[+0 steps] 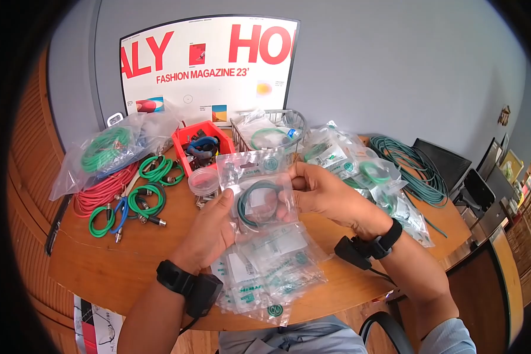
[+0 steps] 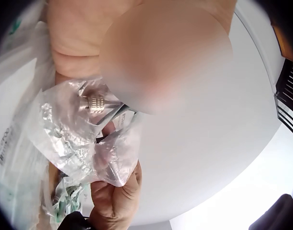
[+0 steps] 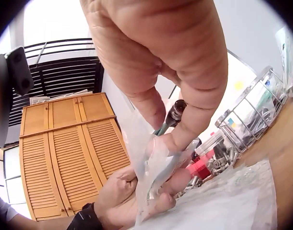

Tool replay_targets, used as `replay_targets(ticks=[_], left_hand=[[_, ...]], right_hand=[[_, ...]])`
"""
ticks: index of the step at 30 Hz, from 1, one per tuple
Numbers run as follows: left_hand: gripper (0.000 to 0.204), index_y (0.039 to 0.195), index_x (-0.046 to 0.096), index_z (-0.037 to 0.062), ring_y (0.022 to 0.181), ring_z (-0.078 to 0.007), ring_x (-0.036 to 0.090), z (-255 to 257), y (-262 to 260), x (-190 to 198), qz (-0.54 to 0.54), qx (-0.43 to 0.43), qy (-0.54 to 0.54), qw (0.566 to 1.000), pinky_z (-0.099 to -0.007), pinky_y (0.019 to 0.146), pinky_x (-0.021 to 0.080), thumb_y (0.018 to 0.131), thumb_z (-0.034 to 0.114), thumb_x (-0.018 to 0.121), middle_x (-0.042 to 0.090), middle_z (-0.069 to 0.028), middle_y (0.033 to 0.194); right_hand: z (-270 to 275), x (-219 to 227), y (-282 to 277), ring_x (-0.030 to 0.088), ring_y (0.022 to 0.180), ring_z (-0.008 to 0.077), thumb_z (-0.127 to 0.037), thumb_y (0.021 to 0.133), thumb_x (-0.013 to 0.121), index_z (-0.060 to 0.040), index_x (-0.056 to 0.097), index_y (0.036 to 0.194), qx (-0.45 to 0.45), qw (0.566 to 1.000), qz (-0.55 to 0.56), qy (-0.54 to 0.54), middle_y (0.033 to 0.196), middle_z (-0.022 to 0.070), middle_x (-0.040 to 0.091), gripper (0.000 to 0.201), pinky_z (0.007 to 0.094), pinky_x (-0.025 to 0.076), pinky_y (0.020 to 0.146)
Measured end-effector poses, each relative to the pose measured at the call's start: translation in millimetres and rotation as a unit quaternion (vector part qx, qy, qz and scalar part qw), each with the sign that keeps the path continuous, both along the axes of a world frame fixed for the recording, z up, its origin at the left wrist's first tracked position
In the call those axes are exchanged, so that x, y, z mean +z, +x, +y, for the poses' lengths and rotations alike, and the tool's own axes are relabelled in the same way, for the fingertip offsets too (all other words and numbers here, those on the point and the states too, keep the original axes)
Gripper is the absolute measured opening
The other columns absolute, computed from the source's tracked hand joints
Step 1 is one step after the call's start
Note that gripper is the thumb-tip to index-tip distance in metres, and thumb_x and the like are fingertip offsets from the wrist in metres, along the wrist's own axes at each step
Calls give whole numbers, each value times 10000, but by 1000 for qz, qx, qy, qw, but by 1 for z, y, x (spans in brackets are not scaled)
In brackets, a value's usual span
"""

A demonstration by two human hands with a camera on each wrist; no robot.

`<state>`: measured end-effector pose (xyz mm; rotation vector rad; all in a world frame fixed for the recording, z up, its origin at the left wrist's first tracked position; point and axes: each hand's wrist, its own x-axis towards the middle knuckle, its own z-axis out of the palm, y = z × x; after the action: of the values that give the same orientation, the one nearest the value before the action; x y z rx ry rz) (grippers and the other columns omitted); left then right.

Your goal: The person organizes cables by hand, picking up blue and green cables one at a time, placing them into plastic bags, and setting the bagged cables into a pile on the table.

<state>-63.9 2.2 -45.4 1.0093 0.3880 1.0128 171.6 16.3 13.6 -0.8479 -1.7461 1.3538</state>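
Observation:
A clear plastic bag [image 1: 242, 166] with a coil of dark green cable [image 1: 241, 206] inside is held up between both hands. My left hand [image 1: 209, 230] grips its left side, thumb on the front. At its right edge, my right hand [image 1: 330, 194] pinches with thumb and fingers. A metal connector [image 3: 177, 110] shows between the right fingers in the right wrist view. In the left wrist view, a silver connector [image 2: 95, 104] lies within the crinkled plastic. Flat clear bags [image 1: 271, 265] with green print lie below the hands, at the table's front edge.
Green cables [image 1: 146, 200] and red cables [image 1: 109, 189] lie at left beside a large plastic bag [image 1: 106, 144]. Behind stand a red bin [image 1: 186, 159], a round clear tub [image 1: 203, 180] and a wire basket [image 1: 301, 127]. Packaged cables [image 1: 336, 156] and a dark green coil [image 1: 407, 165] sit at right.

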Motion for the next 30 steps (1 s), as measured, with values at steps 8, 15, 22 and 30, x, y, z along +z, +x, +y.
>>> replay_targets(ticks=[8, 15, 22, 30], left_hand=[[504, 1465, 381, 42, 1270, -256, 563, -3, 1, 4, -13, -1, -3, 1000, -479, 1020, 516, 1096, 384, 354, 519, -111, 1424], [522, 1477, 366, 33, 1279, -258, 566, -1, 0, 2, -15, -43, 7, 999, -466, 1025, 517, 1096, 390, 352, 528, -120, 1421], [541, 1474, 372, 18, 1266, -256, 579, -5, 4, 7, -23, -18, 1, 1000, -461, 1026, 523, 1089, 398, 374, 535, -129, 1415], [569, 1482, 369, 15, 1263, -235, 573, -5, 2, 7, -10, -28, 0, 1000, -423, 1040, 513, 1085, 423, 364, 545, -124, 1402]], right_hand=[[7, -1, 19, 675, 823, 141, -48, 957, 613, 37, 566, 1054, -53, 988, -141, 20, 914, 82, 674, 137, 277, 557, 689], [5, -3, 9, 627, 909, 62, -88, 976, 640, -11, 606, 1107, -4, 992, -96, 78, 948, 6, 672, 155, 207, 480, 802], [-9, 6, 5, 668, 910, 120, -81, 998, 570, 17, 558, 1136, -36, 997, 20, -58, 1022, 83, 695, 169, 256, 518, 773], [-7, -2, 4, 699, 957, 170, -19, 947, 591, 49, 519, 1129, -4, 999, 27, -32, 1070, 145, 703, 207, 280, 549, 799]])
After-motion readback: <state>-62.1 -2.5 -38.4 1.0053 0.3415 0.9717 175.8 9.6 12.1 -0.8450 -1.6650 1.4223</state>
